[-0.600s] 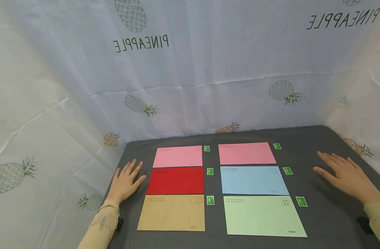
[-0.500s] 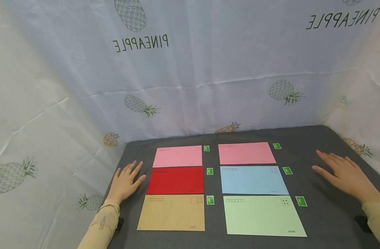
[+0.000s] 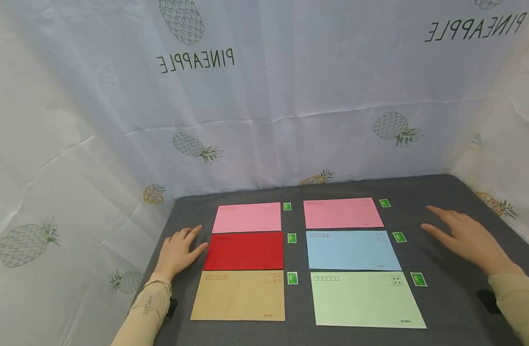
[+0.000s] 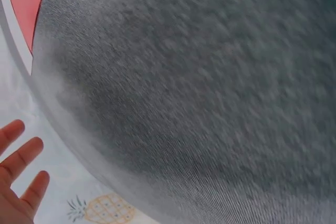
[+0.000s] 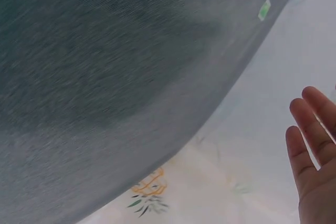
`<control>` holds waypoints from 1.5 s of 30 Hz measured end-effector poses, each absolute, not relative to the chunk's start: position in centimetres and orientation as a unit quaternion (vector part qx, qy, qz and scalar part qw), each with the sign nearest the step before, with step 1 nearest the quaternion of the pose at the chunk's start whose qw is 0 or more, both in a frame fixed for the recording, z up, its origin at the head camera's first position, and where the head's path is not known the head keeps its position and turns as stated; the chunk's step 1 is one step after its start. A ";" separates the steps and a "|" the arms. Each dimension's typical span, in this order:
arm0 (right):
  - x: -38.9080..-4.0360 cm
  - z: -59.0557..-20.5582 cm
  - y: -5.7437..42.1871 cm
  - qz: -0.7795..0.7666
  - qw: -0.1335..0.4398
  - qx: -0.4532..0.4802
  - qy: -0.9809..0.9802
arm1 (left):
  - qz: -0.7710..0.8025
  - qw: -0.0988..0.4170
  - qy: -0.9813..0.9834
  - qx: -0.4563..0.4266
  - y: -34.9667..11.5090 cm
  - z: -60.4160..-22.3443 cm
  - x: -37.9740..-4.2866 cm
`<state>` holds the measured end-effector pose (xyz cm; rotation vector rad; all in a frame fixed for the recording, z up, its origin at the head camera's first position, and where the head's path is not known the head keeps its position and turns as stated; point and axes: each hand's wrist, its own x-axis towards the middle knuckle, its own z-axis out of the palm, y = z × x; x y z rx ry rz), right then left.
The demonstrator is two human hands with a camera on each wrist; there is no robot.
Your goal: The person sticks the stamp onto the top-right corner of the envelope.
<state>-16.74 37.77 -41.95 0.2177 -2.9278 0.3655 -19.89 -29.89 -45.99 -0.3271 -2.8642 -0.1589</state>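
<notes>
Left of the envelopes, my left hand [image 3: 178, 253] has its fingers loosely spread and holds nothing; its fingertips are near the red envelope [image 3: 244, 251]. My right hand [image 3: 465, 238] hovers over the right part of the table, empty, with index finger and thumb extended toward the stamps. Below the red envelope lies a tan envelope [image 3: 237, 298], and above it a pink envelope [image 3: 247, 217]. The right column has another pink envelope [image 3: 343, 213], a blue envelope [image 3: 353, 250] and a light green envelope [image 3: 366, 302]. Small green stamps, such as one stamp [image 3: 399, 237], lie right of each envelope.
A dark grey cloth covers the table [image 3: 299, 307]. White curtains [image 3: 264, 86] with pineapple prints close off its back and both sides. In the right wrist view, the table edge [image 5: 210, 124] curves past the hand's fingers [image 5: 310, 129].
My right hand has moved left, closer to the right column of stamps. The left hand has shifted slightly right, its fingers drawn a little more together. Envelopes and stamps have stayed in place.
</notes>
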 end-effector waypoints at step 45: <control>-22.4 -41.9 23.1 0.350 0.082 0.120 -0.925 | -0.327 -0.017 -0.945 0.018 -27.0 -47.5 -25.4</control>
